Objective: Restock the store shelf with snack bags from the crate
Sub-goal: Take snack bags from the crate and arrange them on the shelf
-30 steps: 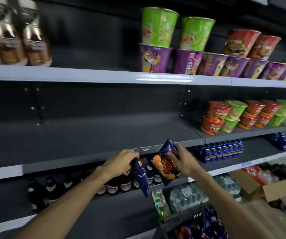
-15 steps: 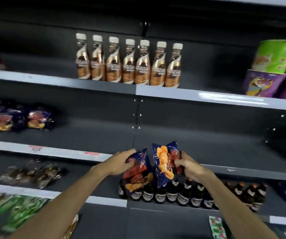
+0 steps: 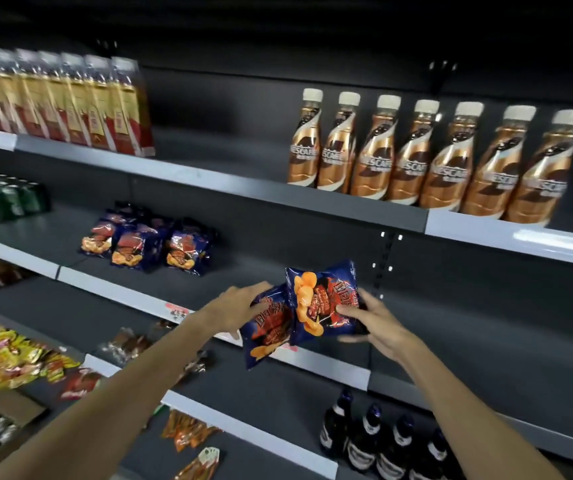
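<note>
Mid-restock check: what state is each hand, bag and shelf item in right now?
left hand: grips one blue snack bag, off the shelf.
right hand: grips the second blue bag.
shelved blue bags: lying flat on the middle shelf.
coffee bottles: upright, capped.

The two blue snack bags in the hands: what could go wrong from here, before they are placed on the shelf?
1. The left hand holds the lower bag only at its top edge, and the bag hangs down, so it may slip and fall.
2. The bags already on the shelf stand in a loose group near the front; pushing new ones in could knock them over.
3. The right hand grips the upper bag tightly, which may crush the chips.
</note>
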`<state>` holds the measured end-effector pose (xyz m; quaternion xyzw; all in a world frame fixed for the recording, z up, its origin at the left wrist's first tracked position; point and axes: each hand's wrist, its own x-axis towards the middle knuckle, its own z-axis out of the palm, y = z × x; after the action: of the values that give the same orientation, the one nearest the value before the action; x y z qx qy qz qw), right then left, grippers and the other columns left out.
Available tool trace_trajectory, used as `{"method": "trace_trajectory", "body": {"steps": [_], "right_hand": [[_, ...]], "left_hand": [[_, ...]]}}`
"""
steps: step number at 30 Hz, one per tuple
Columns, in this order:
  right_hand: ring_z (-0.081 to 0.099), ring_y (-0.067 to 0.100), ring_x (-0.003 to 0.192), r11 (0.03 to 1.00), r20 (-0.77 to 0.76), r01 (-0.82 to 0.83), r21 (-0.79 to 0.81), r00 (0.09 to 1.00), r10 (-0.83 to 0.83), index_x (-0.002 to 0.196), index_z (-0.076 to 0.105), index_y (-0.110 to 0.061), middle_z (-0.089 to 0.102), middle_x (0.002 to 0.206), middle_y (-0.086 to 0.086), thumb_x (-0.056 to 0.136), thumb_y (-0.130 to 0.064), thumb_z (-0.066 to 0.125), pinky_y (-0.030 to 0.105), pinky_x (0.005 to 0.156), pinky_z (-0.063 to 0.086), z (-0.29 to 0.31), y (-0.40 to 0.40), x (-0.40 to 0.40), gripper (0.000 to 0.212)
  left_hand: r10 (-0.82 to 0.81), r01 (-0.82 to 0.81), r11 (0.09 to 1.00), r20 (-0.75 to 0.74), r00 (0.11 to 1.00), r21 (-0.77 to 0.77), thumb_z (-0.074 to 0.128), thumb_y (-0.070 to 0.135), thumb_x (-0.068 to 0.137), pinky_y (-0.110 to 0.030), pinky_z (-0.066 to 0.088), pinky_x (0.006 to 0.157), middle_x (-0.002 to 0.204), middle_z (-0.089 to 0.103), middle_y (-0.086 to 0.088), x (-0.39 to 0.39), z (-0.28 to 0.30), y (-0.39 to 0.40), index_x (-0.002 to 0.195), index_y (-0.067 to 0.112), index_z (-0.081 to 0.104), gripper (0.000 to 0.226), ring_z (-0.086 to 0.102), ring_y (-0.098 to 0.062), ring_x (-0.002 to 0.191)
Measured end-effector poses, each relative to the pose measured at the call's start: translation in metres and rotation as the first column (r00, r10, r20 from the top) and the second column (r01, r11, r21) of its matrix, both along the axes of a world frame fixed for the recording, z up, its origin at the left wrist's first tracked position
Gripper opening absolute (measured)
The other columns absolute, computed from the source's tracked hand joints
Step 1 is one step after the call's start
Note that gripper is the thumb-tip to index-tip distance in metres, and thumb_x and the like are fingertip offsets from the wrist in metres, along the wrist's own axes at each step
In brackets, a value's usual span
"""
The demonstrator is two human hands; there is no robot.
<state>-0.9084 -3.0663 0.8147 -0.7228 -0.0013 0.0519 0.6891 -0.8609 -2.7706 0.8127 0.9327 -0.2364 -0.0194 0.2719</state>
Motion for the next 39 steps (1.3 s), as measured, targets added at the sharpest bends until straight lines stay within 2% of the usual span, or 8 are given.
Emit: {"method": "trace_trajectory", "body": {"steps": [2,4,7,15,20,27,31,39], "right_hand": [[0.071,0.023,0.099,0.999,0.023,-0.013,-0.04,1.0,0.014,0.123,0.059,-0.023,0.067,0.119,0.005,0.082,-0.01,0.077,0.045,0.075,0.061,0.002,0.021,0.036,0.047],[0.07,0.028,0.101,0.996,0.038,-0.022,-0.083,0.999,0.026,0.119,0.06,-0.014,0.068,0.118,0.011,0.076,-0.007,0.082,0.047,0.082,0.059,0.001,0.043,0.069,0.048],[0.069,0.028,0.104,0.991,0.018,-0.054,-0.126,0.998,0.057,0.113,0.061,-0.003,0.071,0.113,0.014,0.068,-0.004,0.087,0.045,0.094,0.055,-0.003,0.073,0.11,0.052],[0.069,0.025,0.102,0.974,0.057,-0.044,-0.224,0.997,0.058,0.101,0.07,-0.014,0.075,0.103,0.008,0.07,0.002,0.081,0.041,0.097,0.053,-0.012,0.151,0.19,0.037],[0.068,0.014,0.085,0.951,0.162,-0.017,-0.307,0.984,0.07,0.093,0.072,-0.01,0.076,0.095,0.008,0.072,-0.003,0.083,0.022,0.079,0.053,-0.002,0.21,0.217,0.025],[0.071,0.016,0.093,0.935,0.167,0.069,-0.349,0.986,-0.01,0.101,0.072,-0.014,0.076,0.096,0.003,0.069,-0.012,0.087,0.027,0.085,0.054,0.001,0.289,0.244,0.035],[0.071,0.015,0.095,0.926,0.167,0.107,-0.361,0.985,-0.049,0.108,0.071,-0.014,0.076,0.099,-0.001,0.065,-0.02,0.09,0.029,0.089,0.056,0.0,0.329,0.255,0.048],[0.071,0.017,0.09,0.924,0.208,0.242,-0.297,0.961,-0.184,0.099,0.067,-0.023,0.074,0.096,0.002,0.065,-0.017,0.09,0.031,0.083,0.056,-0.007,0.38,0.26,0.042]], "left_hand": [[0.008,-0.01,0.999,0.061,0.998,0.038,0.051,0.033,0.097,-0.033,0.056,0.077,0.108,0.067,0.005,0.026,0.005,0.022,0.127,0.037,0.043,0.031,0.066,-0.013,0.091],[0.063,-0.066,0.997,0.063,0.996,0.045,0.059,0.023,0.092,-0.014,0.047,0.061,0.082,0.063,0.008,0.05,0.01,0.045,0.122,0.022,0.046,0.033,0.06,-0.003,0.071],[0.185,-0.188,0.981,0.053,0.981,0.053,0.068,0.021,0.084,-0.02,0.035,0.052,0.07,0.053,0.005,0.083,0.011,0.079,0.107,0.009,0.044,0.035,0.053,-0.012,0.066],[0.359,-0.36,0.933,0.097,0.928,-0.005,0.073,0.028,0.078,-0.03,0.055,0.071,0.103,0.07,-0.003,0.145,0.003,0.166,0.119,0.021,0.059,0.044,0.066,-0.02,0.086],[0.353,-0.353,0.935,0.141,0.925,-0.03,0.074,0.03,0.078,-0.032,0.051,0.071,0.095,0.071,-0.004,0.18,0.005,0.219,0.106,0.018,0.067,0.031,0.065,-0.022,0.086],[0.231,-0.231,0.973,0.195,0.953,-0.023,0.07,0.03,0.081,-0.036,0.051,0.073,0.092,0.072,0.001,0.217,0.004,0.299,0.1,0.021,0.069,0.021,0.066,-0.023,0.088],[0.191,-0.19,0.982,0.193,0.962,-0.025,0.068,0.028,0.086,-0.035,0.051,0.08,0.104,0.071,-0.001,0.233,0.007,0.339,0.11,0.016,0.068,0.027,0.065,-0.024,0.096],[0.19,-0.188,0.982,0.184,0.964,-0.031,0.063,0.021,0.092,-0.032,0.04,0.1,0.122,0.058,-0.014,0.261,-0.008,0.388,0.136,0.017,0.055,0.045,0.045,-0.027,0.122]]}}
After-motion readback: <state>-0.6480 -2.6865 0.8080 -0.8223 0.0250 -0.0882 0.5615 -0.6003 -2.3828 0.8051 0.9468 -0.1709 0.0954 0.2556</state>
